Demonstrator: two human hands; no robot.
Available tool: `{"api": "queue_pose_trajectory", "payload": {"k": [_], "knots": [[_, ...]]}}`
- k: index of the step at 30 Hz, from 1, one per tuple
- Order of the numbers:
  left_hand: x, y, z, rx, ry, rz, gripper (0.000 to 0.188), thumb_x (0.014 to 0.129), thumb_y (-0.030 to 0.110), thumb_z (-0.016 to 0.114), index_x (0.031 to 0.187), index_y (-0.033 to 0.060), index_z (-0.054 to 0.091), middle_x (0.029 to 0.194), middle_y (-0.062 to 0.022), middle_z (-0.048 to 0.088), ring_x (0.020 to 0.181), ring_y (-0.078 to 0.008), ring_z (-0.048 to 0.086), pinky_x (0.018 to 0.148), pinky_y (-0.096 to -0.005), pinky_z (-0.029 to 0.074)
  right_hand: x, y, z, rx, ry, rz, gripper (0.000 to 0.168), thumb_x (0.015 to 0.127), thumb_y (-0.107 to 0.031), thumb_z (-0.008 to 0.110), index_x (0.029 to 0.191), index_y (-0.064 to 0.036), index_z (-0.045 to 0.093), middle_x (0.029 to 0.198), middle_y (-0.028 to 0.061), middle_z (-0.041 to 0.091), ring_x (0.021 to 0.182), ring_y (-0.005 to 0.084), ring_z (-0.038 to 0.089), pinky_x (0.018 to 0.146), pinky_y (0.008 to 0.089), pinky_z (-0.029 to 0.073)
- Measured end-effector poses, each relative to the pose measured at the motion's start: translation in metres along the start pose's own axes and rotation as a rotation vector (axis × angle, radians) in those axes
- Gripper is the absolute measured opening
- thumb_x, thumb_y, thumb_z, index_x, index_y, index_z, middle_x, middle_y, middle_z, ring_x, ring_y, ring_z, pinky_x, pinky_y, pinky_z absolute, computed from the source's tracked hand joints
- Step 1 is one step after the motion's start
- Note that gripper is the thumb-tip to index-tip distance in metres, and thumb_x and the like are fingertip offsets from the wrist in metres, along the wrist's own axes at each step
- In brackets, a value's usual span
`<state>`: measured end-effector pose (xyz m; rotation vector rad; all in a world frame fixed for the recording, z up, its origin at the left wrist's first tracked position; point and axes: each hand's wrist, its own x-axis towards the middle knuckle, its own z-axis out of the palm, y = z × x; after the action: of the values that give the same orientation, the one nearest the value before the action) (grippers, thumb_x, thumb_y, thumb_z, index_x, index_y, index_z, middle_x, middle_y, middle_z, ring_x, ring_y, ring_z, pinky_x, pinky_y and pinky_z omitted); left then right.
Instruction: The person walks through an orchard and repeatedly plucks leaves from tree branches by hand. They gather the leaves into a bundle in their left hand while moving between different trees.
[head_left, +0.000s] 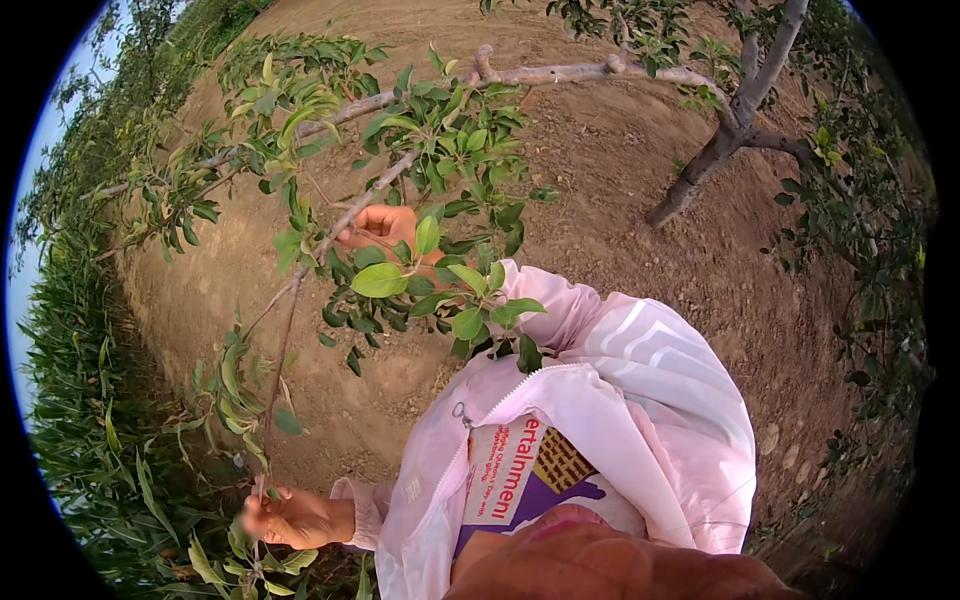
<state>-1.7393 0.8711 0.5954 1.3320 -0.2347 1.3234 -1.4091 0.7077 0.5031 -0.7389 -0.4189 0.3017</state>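
My left hand (304, 519) grips the thin outer end of a leafy branch (281, 349), which looks like apple wood. Leaves (281, 566) stick out below the fingers. Higher up the same branch, my right hand (386, 223) has its fingers curled at the base of a thin side shoot (375, 238). That hand's thumb side lies close against the branch. Bright green leaves (379, 280) on the shoot cover part of my right wrist and sleeve.
A thicker limb (555, 73) runs across from the forked tree trunk (694, 176) at the upper right. Bare brown soil (600, 195) lies beneath. Tall maize-like plants (82, 420) line the left side. More leafy branches (862, 225) hang at the right.
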Motion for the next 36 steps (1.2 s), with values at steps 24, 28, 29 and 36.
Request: {"api": "queue_pose_trajectory", "payload": {"k": [24,28,29,36], "knots": [[-0.001,-0.03,0.2,-0.007,0.005,0.385,0.03,0.101,0.027,0.056,0.117,0.0018,0.063,0.111,-0.0121,0.066,0.07,-0.0225,0.061,0.061,-0.0319,0.051,-0.212,-0.135,-0.177,-0.84,0.652,-0.003,0.017,0.096,-0.017,0.07,0.1,0.0,0.07,0.082,0.0026,0.067,0.066,0.0073,0.056,0.061,0.0272,0.047],[-0.056,-0.028,0.272,-0.141,-0.182,0.388,0.031,0.1,0.026,0.056,0.117,0.0008,0.062,0.111,-0.0135,0.066,0.069,-0.0228,0.062,0.059,-0.0315,0.051,-0.295,-0.191,-0.204,-1.047,0.855,-0.078,0.024,0.096,-0.012,0.068,0.117,-0.001,0.069,0.1,0.0065,0.065,0.067,0.0074,0.058,0.06,0.0252,0.048],[-0.072,-0.029,0.287,-0.184,-0.256,0.37,0.031,0.1,0.026,0.056,0.118,0.0006,0.062,0.111,-0.0138,0.066,0.069,-0.0229,0.062,0.058,-0.0314,0.051,-0.314,-0.204,-0.209,-1.062,0.901,-0.102,0.027,0.096,-0.012,0.067,0.121,-0.001,0.068,0.106,0.0085,0.065,0.068,0.0083,0.059,0.061,0.0254,0.049],[-0.131,-0.042,0.354,-0.34,-1.086,0.289,0.033,0.098,0.015,0.055,0.118,-0.0111,0.058,0.106,-0.0273,0.066,0.074,-0.0276,0.068,0.058,-0.0287,0.059,-0.421,-0.242,-0.232,-0.901,1.249,-0.12,0.023,0.097,-0.014,0.066,0.114,0.001,0.07,0.093,0.0059,0.071,0.069,0.0101,0.062,0.063,0.0276,0.051]]}}
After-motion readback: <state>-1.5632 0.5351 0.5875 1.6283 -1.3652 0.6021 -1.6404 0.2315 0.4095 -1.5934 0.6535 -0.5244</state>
